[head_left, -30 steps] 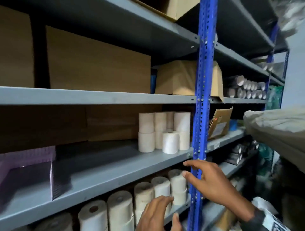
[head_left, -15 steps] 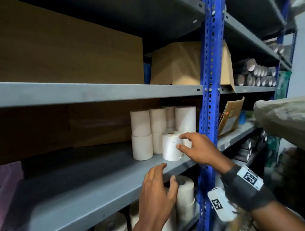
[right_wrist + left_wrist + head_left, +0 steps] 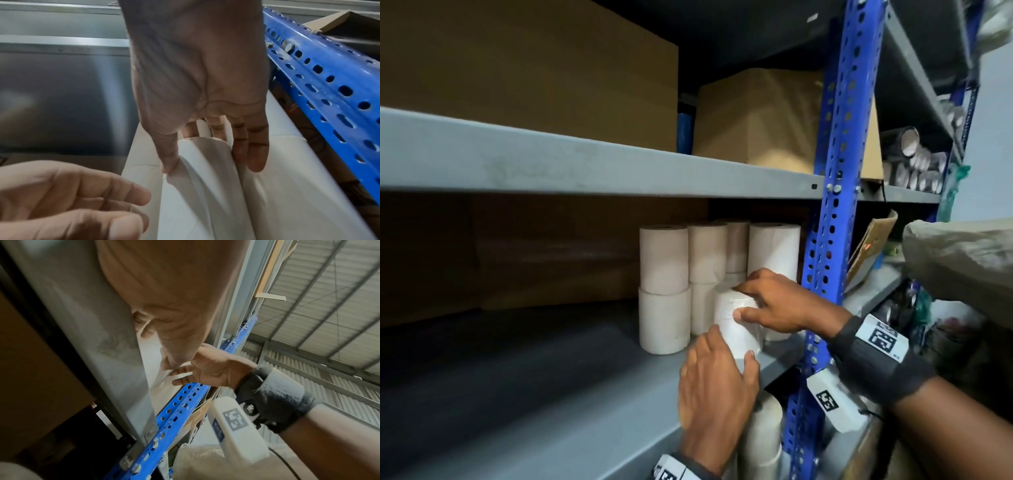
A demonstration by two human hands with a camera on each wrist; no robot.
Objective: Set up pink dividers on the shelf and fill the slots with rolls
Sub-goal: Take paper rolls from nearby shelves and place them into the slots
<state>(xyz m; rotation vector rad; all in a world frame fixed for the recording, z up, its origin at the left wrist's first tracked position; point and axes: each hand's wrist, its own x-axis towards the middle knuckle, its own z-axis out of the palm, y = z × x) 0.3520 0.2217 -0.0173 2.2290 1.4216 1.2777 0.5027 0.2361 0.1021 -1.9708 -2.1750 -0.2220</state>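
Observation:
A white paper roll (image 3: 739, 329) stands at the front edge of the grey shelf (image 3: 551, 394). My right hand (image 3: 738, 303) grips its top, thumb on the near side and fingers over the far side; the right wrist view shows this roll (image 3: 205, 186) the same way. My left hand (image 3: 729, 347) reaches up from below with relaxed fingers spread at the roll's base. I cannot tell whether it touches. Behind stand stacked rolls (image 3: 663, 260), two high. No pink divider shows in any view.
A blue perforated upright (image 3: 835, 171) stands right beside the rolls. The shelf runs bare to the left. Cardboard boxes (image 3: 756, 120) fill the shelf above, and more rolls (image 3: 760, 438) sit on the shelf below. A sack (image 3: 962, 260) bulges in from the right.
My right hand rose from the lower shelf and took hold of the front roll. My left hand came up to the roll's base. The view turned right, and the pink divider left the frame.

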